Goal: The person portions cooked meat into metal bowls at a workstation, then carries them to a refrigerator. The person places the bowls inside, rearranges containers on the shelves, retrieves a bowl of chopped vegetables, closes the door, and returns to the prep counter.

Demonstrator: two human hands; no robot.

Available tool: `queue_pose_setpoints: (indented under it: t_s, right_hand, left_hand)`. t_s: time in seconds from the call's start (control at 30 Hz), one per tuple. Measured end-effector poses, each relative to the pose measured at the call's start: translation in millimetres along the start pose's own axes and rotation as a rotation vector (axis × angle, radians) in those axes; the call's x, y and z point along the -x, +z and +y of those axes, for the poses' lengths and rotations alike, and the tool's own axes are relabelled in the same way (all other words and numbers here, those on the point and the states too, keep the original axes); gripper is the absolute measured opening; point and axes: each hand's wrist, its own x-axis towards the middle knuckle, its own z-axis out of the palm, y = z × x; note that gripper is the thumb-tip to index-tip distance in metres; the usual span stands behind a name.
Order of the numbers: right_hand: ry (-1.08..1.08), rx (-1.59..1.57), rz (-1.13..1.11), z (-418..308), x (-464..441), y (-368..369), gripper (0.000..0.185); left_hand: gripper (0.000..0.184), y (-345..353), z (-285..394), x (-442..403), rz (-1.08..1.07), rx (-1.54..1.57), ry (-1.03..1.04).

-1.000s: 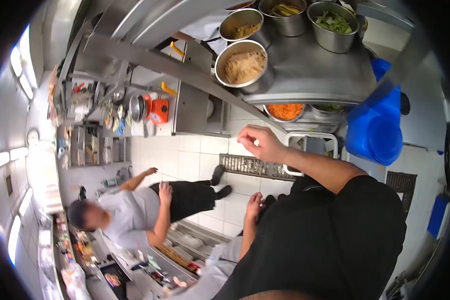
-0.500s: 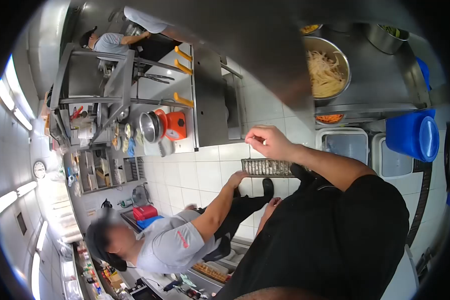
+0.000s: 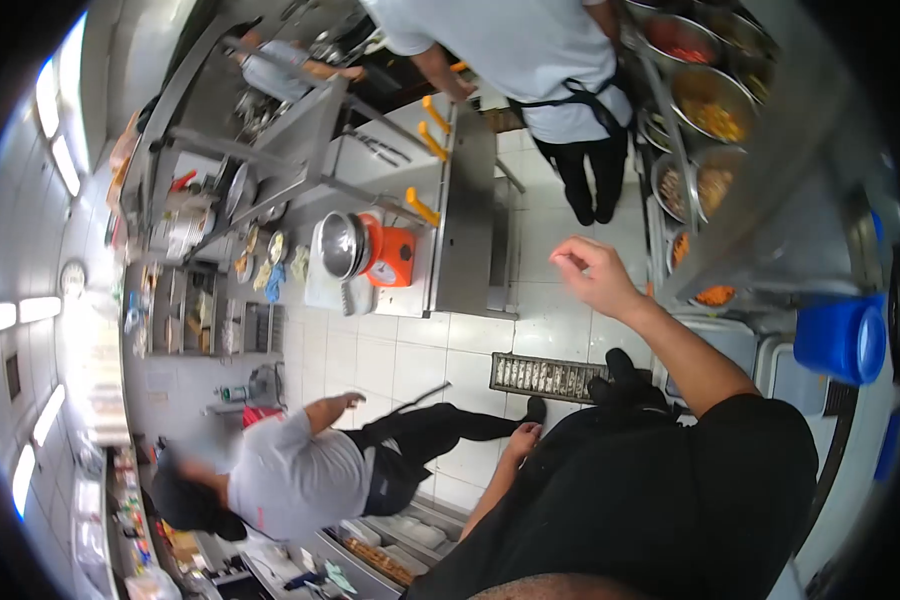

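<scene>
My right hand (image 3: 602, 278) is raised over the tiled floor, its fingers curled and their tips drawn together. Whatever is between those fingertips, if anything, is too small to make out. Down beside my body, my left hand (image 3: 523, 440) hangs with its fingers curled in; the inside of it is hidden. Neither hand touches a counter. Beneath my right hand, a metal floor drain grate (image 3: 538, 377) lies near my shoe (image 3: 622, 368). Right of that hand is the counter with food containers, among them a bowl of yellow pieces (image 3: 712, 105).
A co-worker (image 3: 300, 470) is at the left, and another in an apron (image 3: 560, 80) stands ahead at the food counter. A third person (image 3: 275, 68) is farther back. An orange scale (image 3: 392, 257) with metal bowls (image 3: 342, 245) sits on the steel worktable. A blue bin (image 3: 840, 340) is at right.
My view has swung, bringing the aproned person and more food bowls into sight. The co-worker at left has moved away from me. My right hand stays raised with curled fingers.
</scene>
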Motion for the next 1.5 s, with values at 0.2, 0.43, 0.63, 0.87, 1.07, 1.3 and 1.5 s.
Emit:
queue_pose_setpoints:
  t_s: [0.2, 0.43, 0.63, 0.87, 1.07, 1.3, 1.5]
  right_hand:
    - [0.035, 0.002, -0.077, 21, -46, 18, 0.011]
    - [0.124, -0.144, -0.143, 30, -82, 115, 0.012]
    - [0.077, -0.128, -0.448, 13, -88, 251, 0.013]
    - [-0.097, -0.179, -0.73, -5, -76, 427, 0.012]
    - [-0.201, -0.068, -0.921, -9, -89, 545, 0.015]
    - [-0.225, 0.05, -1.152, 20, -122, 661, 0.018]
    - [-0.328, 0.355, -1.369, 59, -151, 784, 0.027]
  left_hand:
    - [0.052, -13, -36, -25, 0.147, 0.087, -0.121]
    - [0.053, -43, -46, -18, 0.337, 0.055, -0.165]
    - [0.052, -105, -79, -8, 0.302, 0.152, -0.172]
    - [0.052, -217, -128, 9, 0.299, 0.251, -0.194]
    - [0.045, -310, -218, -12, 0.324, 0.344, -0.34]
    - [0.037, -366, -285, -65, 0.365, 0.597, -0.274]
    - [0.036, -463, -199, -35, 0.342, 0.361, -0.223]
